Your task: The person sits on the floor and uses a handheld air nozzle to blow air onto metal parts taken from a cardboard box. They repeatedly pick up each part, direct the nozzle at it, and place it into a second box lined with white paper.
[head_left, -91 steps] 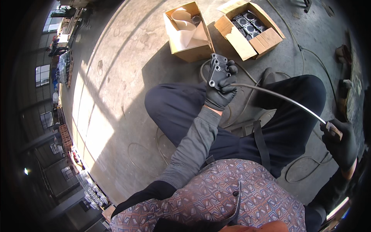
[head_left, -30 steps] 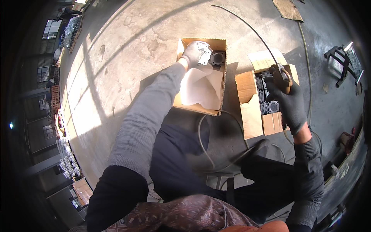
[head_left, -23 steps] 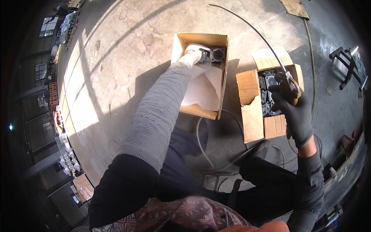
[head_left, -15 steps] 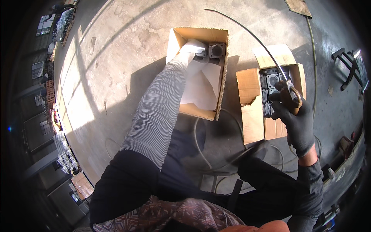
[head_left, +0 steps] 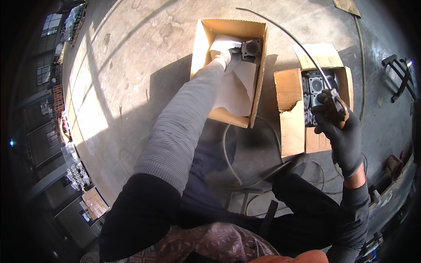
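My left hand (head_left: 224, 57) reaches into the far end of a tall cardboard box (head_left: 229, 117). It looks pale in the glare, and its fingers cannot be made out against a bright white sheet-like shape (head_left: 224, 43). Beside it, in the box's far right corner, sits a grey metal cylinder block (head_left: 251, 48) with a round bore. White paper (head_left: 237, 94) lines the nearer part of the box. My right hand (head_left: 345, 142), in a dark grey glove, is closed round the wooden handle of a long, thin, curved metal rod (head_left: 305, 50). The rod stretches away to the far left.
Under the right hand's tool stands an open cardboard box (head_left: 291, 131) with several metal cylinder blocks (head_left: 315, 84) in it. A hose (head_left: 362, 65) runs along the concrete floor on the right, past a black metal stand (head_left: 400, 79). More cables lie near my legs.
The view has shifted, so both boxes sit a little higher and further right. My left hand remains inside the tall box. The right hand keeps its hold on the wooden-handled rod.
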Action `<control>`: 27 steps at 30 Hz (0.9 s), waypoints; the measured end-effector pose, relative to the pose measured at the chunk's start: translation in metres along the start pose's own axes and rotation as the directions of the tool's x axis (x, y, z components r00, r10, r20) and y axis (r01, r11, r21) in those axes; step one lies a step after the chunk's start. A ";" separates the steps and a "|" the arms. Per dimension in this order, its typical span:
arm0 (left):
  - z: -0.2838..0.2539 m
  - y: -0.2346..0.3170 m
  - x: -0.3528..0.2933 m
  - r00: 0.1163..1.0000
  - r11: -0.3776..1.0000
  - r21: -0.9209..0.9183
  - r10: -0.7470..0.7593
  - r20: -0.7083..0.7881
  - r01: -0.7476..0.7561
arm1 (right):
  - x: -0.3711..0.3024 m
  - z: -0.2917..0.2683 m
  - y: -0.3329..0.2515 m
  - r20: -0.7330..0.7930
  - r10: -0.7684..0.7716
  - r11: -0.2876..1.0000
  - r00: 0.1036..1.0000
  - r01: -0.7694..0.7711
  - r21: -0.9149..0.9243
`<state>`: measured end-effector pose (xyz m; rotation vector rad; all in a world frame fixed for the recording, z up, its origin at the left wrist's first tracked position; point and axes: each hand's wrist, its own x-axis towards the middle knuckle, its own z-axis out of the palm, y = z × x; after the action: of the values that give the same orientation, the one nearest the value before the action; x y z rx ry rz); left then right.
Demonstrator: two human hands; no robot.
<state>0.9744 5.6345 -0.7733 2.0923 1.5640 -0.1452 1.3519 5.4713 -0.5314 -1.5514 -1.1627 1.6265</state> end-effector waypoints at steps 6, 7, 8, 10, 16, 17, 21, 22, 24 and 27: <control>0.008 0.008 0.003 0.975 0.997 -0.039 -0.075 -0.207 0.068 | -0.010 0.001 0.003 0.004 0.005 0.999 1.000 -0.005 -0.037; 0.007 0.011 0.007 0.958 0.993 -0.068 -0.112 -0.264 0.098 | -0.012 0.000 0.003 0.020 -0.009 0.998 1.000 0.010 -0.059; 0.008 0.013 0.009 0.948 0.978 -0.116 -0.197 -0.251 0.173 | -0.013 0.000 0.004 0.021 -0.017 0.999 1.000 0.018 -0.048; 0.007 0.015 0.015 0.939 0.985 -0.109 -0.159 -0.305 0.132 | -0.016 0.001 0.005 0.019 -0.031 0.999 0.999 0.031 -0.021; 0.009 0.006 0.023 0.950 0.965 0.215 -0.082 -0.300 0.151 | -0.022 0.007 0.005 -0.020 -0.028 0.998 0.999 0.027 -0.065; 0.008 0.004 0.023 0.943 0.965 0.184 -0.122 -0.308 0.185 | -0.023 0.008 0.004 -0.010 -0.049 0.997 0.999 0.048 -0.067; -0.006 0.009 0.022 0.931 0.960 0.126 -0.203 -0.304 0.250 | -0.026 0.009 0.007 0.019 -0.023 0.994 1.000 0.025 -0.106; -0.015 0.012 0.021 0.931 0.959 0.115 -0.217 -0.295 0.260 | -0.025 0.007 0.008 0.018 -0.017 0.994 1.000 0.019 -0.112; -0.032 0.021 0.010 0.932 0.951 0.102 -0.258 -0.255 0.291 | -0.024 0.000 0.014 0.015 -0.039 0.982 0.999 0.041 -0.185; -0.066 0.037 -0.016 0.966 0.952 0.183 -0.222 -0.129 0.243 | -0.012 -0.025 0.034 -0.027 -0.062 0.966 0.998 0.053 -0.254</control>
<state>0.9887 5.6437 -0.6978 2.0845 1.9311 -0.2866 1.3831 5.4504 -0.5541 -1.6781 -1.4286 1.4513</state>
